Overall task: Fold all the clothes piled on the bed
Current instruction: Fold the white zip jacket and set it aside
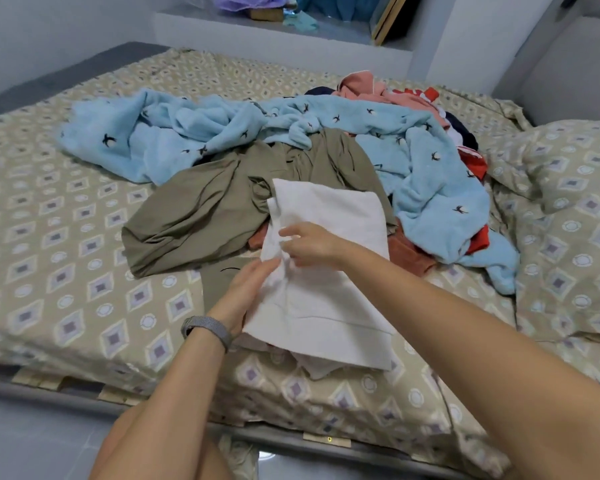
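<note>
A white garment (329, 306) lies partly folded at the near edge of the bed (49, 258), over other folded pieces. My right hand (309, 245) pinches a bunched fold of it near its left edge. My left hand (246, 296), with a grey band on the wrist, holds the same edge lower down, its fingers going under the cloth. Behind it sprawl an olive-green garment (194, 213), a light blue fleece with bird prints (187, 129), and a heap of pink, red and dark clothes (409, 95) at the back right.
A pillow (568, 202) in the same patterned fabric lies at the right. A rust-coloured piece (413, 254) pokes out beside the white garment. A raised ledge (257, 32) behind the bed holds purple and teal items. Grey floor (32, 445) runs along the bed's front.
</note>
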Demonstrator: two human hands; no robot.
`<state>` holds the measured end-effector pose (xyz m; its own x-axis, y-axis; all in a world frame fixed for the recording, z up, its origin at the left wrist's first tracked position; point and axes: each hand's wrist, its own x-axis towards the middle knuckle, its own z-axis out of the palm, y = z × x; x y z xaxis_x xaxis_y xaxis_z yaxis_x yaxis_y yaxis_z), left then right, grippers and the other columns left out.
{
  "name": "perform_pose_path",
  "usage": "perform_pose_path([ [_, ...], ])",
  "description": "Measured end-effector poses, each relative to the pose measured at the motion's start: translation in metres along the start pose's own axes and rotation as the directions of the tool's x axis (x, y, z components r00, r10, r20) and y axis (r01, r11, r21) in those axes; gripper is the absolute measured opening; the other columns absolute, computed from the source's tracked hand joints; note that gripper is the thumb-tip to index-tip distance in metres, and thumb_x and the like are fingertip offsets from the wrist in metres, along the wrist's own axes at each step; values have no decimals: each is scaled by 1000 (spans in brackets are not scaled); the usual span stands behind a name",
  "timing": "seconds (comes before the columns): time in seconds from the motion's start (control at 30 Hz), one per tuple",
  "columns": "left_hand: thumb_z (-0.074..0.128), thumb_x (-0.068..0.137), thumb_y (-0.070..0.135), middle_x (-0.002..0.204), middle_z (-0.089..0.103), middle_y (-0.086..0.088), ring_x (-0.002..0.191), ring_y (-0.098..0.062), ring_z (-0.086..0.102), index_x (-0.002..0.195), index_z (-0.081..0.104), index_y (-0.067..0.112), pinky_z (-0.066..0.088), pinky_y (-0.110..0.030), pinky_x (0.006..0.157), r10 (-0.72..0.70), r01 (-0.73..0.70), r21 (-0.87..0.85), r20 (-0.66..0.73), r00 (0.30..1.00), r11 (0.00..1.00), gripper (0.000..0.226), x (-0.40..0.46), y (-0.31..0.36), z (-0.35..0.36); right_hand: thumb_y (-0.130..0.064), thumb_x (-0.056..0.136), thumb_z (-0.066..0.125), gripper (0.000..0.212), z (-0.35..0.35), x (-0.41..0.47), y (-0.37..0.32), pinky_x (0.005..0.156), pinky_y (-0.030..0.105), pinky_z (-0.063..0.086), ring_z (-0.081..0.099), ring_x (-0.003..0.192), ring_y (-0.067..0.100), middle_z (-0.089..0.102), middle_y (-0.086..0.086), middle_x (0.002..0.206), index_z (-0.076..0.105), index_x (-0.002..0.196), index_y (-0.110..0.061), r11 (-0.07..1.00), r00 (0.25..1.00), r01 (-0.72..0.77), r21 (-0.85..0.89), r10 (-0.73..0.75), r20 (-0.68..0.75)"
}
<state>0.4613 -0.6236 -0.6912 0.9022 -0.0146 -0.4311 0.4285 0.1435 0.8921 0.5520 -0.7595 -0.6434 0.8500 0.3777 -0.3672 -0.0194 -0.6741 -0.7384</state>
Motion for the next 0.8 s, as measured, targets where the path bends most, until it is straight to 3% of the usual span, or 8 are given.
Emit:
perform_pose_path([
  [0.07,82,59,59,131,57,-1,110,-21,61,138,43,24,52,-36,90,-50,56,202,-34,998,978,95,1,-5,-2,6,83,50,41,-9,3,13,87,21,40,58,107,25,63,11,117,66,117,-8,924,916,268,-272,-332,-226],
  [0.13,78,76,37,123,60,0,106,-20,62,130,48,16,50,-31,84,-20,28,368,-25,999,930,66,5,-12,3,8,79,50,40,-24,11,24,93,22,35,54,111,28,62,9,116,67,111,-9,802,763,357,-478,-546,-346],
  [0.23,61,92,23,97,64,-2,94,-22,60,98,61,9,45,-25,73,130,-79,499,-69,989,863,15,7,-16,11,-22,92,59,45,-51,25,31,108,42,32,39,129,31,50,8,137,50,135,-15,790,808,112,-602,-425,-408],
  [0.33,53,97,12,72,56,7,72,-13,53,78,57,15,39,-20,57,268,-190,464,-107,958,865,19,2,-4,9,-48,96,48,45,-73,39,33,109,50,23,38,132,30,52,10,133,49,129,-17,727,926,-140,-673,-144,-348],
  [0.5,48,99,15,75,60,6,73,-16,56,78,58,21,41,-26,63,202,-113,423,-171,964,899,24,0,7,-18,-36,102,43,28,-83,48,25,77,36,28,54,92,30,49,4,86,41,83,-15,758,845,132,-639,-422,-327],
  [0.6,45,98,18,85,60,-8,82,-28,56,80,50,15,36,-30,64,154,49,684,-233,960,728,20,14,-7,-29,-35,102,43,26,-64,63,22,78,39,31,54,92,31,55,7,93,46,88,-14,736,806,203,-645,-500,-316],
  [0.7,50,91,14,100,58,-8,93,-33,57,102,52,16,40,-33,66,306,176,863,-349,886,473,11,16,-22,-19,-37,103,36,31,-43,84,31,84,40,33,55,100,30,61,9,108,54,104,-12,650,836,77,-756,-455,-306],
  [0.8,51,86,8,114,59,-11,100,-32,57,117,55,11,47,-38,75,593,4,941,-217,775,339,31,15,-31,6,-38,104,32,34,-33,96,38,88,41,34,57,102,29,62,7,113,54,110,-13,598,835,-11,-801,-435,-336],
])
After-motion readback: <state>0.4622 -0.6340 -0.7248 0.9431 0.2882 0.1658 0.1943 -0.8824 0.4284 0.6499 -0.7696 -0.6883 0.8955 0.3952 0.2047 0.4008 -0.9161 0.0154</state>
